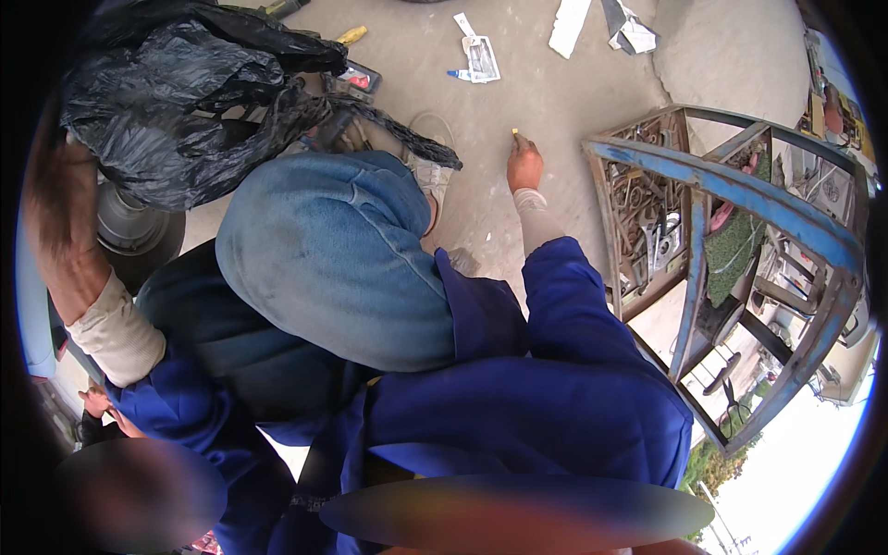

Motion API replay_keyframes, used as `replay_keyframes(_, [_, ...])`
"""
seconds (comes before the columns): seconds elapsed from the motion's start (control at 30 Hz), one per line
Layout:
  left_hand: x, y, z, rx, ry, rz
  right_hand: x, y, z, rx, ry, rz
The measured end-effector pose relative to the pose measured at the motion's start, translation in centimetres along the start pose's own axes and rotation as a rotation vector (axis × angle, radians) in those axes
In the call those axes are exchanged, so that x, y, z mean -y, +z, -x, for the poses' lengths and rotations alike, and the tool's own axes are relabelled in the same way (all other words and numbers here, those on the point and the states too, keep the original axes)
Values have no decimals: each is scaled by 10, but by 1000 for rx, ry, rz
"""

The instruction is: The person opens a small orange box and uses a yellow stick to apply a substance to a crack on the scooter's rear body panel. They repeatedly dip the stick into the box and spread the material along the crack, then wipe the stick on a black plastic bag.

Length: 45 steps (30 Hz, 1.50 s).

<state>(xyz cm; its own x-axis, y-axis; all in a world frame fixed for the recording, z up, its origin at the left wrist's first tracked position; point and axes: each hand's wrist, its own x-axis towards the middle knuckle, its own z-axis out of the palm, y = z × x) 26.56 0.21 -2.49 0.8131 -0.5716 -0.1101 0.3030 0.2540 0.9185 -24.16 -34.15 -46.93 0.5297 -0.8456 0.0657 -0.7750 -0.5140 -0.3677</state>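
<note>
My right hand (pixel 524 166) is stretched out over the concrete floor, its fingers closed. A small yellow piece (pixel 515 131) sticks out at the fingertips, too small to name further. Far to the left, my left hand (pixel 63 190) is raised beside a crumpled black plastic sheet (pixel 176 102). That hand is dark and cut by the picture's rim, and its fingers are hidden. Below the sheet, next to my left wrist, is a dark round metal part (pixel 139 222). My bent knee in blue jeans (pixel 324 250) is between my arms.
At right stands a blue metal frame rack (pixel 721 166) holding rusty tools and loose parts (pixel 647 213) and green matting (pixel 737 254). A white tray (pixel 481 58) and paper scraps (pixel 569 26) lie on the floor ahead. Another person's hand (pixel 95 400) shows at lower left.
</note>
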Motion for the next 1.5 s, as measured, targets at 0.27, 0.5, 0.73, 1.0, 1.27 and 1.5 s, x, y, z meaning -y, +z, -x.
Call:
replay_keyframes(0.27, [-1,15,-10,29,-53,0,-1,-4,1,113,-58,29])
replay_keyframes(0.5, [9,11,-12,-21,-31,-26,-10,-12,104,215,-47,-14])
replay_keyframes(0.73, [0,-24,-1,-143,79,-112,-27,-43,223,426,-30,-3])
replay_keyframes(1.0, [11,89,-11,27,281,-592,-40,-68,268,487,125,-215])
replay_keyframes(1.27, [-52,157,-148,178,711,-1248,-15,-95,235,423,226,-277])
replay_keyframes(1.5, [-145,215,-142,-312,1729,-558,-22,-111,243,363,339,-315])
